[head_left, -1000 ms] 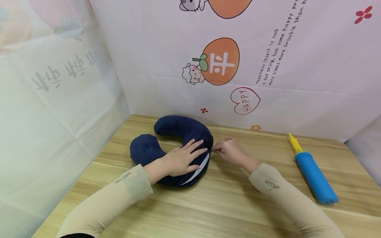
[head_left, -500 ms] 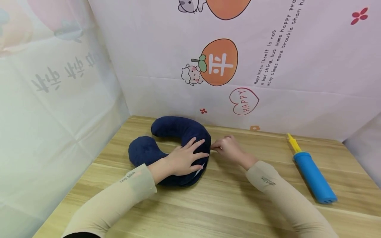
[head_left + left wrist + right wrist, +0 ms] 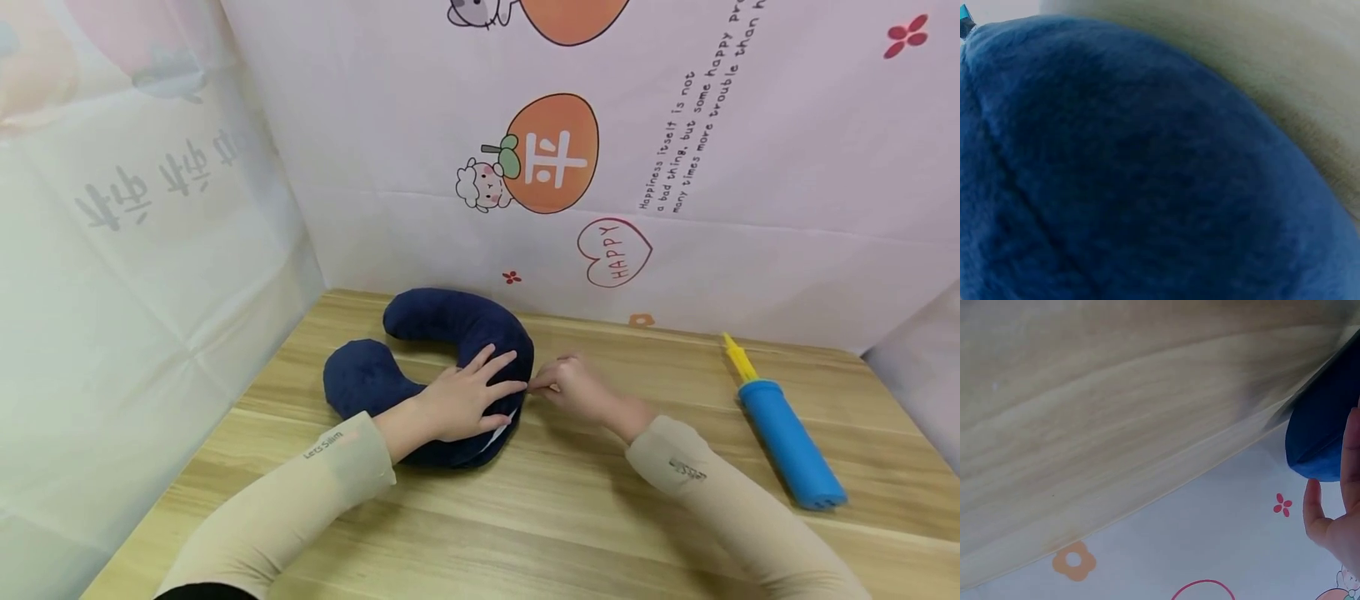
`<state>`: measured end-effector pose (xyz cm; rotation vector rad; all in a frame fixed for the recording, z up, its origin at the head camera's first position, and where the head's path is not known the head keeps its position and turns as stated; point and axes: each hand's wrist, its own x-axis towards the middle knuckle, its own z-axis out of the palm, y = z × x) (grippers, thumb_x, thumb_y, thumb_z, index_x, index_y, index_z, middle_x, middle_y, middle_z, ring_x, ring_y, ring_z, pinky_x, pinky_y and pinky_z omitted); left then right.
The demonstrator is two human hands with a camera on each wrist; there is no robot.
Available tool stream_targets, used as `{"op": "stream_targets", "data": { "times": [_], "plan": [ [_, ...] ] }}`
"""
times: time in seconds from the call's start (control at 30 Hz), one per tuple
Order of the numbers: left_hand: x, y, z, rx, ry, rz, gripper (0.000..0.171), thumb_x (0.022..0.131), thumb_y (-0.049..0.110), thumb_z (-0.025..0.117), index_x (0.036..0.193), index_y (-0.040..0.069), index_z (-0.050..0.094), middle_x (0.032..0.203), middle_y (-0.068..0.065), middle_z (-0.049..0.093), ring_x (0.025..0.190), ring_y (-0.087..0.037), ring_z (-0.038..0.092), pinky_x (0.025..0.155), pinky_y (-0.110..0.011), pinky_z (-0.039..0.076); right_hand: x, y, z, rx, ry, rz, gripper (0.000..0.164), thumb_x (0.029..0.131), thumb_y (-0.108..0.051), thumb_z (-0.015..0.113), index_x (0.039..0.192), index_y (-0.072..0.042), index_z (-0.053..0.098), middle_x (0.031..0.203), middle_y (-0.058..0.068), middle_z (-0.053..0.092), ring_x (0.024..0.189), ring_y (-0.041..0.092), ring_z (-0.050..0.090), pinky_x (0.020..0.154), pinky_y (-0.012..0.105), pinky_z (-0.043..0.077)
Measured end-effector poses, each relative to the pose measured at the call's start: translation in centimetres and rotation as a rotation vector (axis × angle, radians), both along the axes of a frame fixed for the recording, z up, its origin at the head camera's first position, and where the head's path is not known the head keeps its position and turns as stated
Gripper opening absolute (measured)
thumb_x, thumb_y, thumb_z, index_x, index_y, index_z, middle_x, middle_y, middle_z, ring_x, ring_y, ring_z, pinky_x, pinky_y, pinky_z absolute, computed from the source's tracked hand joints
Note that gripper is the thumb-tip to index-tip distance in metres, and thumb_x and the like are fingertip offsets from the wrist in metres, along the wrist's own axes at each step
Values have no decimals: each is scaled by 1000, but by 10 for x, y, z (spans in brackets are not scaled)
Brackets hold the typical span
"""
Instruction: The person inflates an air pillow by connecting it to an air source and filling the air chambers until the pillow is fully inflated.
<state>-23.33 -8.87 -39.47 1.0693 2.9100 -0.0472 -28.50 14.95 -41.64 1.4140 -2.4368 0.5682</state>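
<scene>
A navy-blue, U-shaped neck pillow (image 3: 495,325) lies on the wooden table with its open side to the left. Along its right-hand edge runs a zipper opening, where a narrow white strip (image 3: 498,433) of the inside shows. My left hand (image 3: 461,406) presses flat on the pillow's top with fingers spread, close beside that opening. Thumb and forefinger of my right hand (image 3: 573,387) pinch the zipper at the pillow's right edge; the small piece between the fingertips is hidden. In the left wrist view, the blue fabric (image 3: 1160,162) fills most of the frame.
A blue hand pump (image 3: 791,446) with a yellow nozzle (image 3: 741,358) lies at the right of the table (image 3: 480,542). A printed cloth backdrop (image 3: 405,167) stands along the table's back edge, and a pale sheet (image 3: 150,333) hangs on the left.
The white strip in the opening has become shorter and thinner than a second ago. My right hand has shifted slightly toward me along the pillow's edge. The left hand stays on top.
</scene>
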Motion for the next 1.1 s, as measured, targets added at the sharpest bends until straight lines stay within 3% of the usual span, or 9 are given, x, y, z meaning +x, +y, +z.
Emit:
{"op": "stream_targets", "data": {
  "times": [0.13,0.3,0.43,0.63,0.8,1.1],
  "plan": [
    [1,1,3,-35,49,-19,59,106,54,49,159,31,39,171,-5,11,155,-34,12,100,-53,48,2,-2,0,-31,-47,-27,11,85,6,78,90,-3,82,86,6,77,79,19,75,78,45,57],
    [3,1,7,-60,116,-132,56,108,50,46,159,27,41,171,-6,12,155,-31,16,102,-47,48,1,-1,1,-45,-77,-123,13,87,7,74,89,-3,82,86,7,77,78,20,74,69,36,58],
    [3,-2,9,-13,43,-188,55,109,47,45,158,24,42,172,-2,8,156,-28,9,112,-51,39,-3,2,4,-25,-70,-176,13,88,6,75,90,-4,82,86,5,77,76,20,74,69,40,57],
    [3,-3,8,28,-40,-168,61,108,48,47,161,20,34,172,0,6,157,-25,2,115,-54,32,-12,8,8,27,-59,-264,10,90,-1,76,93,-8,82,91,5,78,80,21,74,77,52,53],
    [1,0,5,7,-33,-137,66,108,50,47,163,20,28,171,0,8,157,-24,3,116,-54,32,-15,13,6,45,-71,-255,11,90,-1,76,93,-9,83,92,4,78,84,22,75,80,56,51],
    [1,0,2,-21,5,-130,69,107,52,47,164,20,25,171,3,13,156,-25,6,115,-51,33,-9,17,5,-28,-67,-142,13,87,4,76,91,-6,82,89,6,78,83,23,75,74,45,58]
  ]
}}
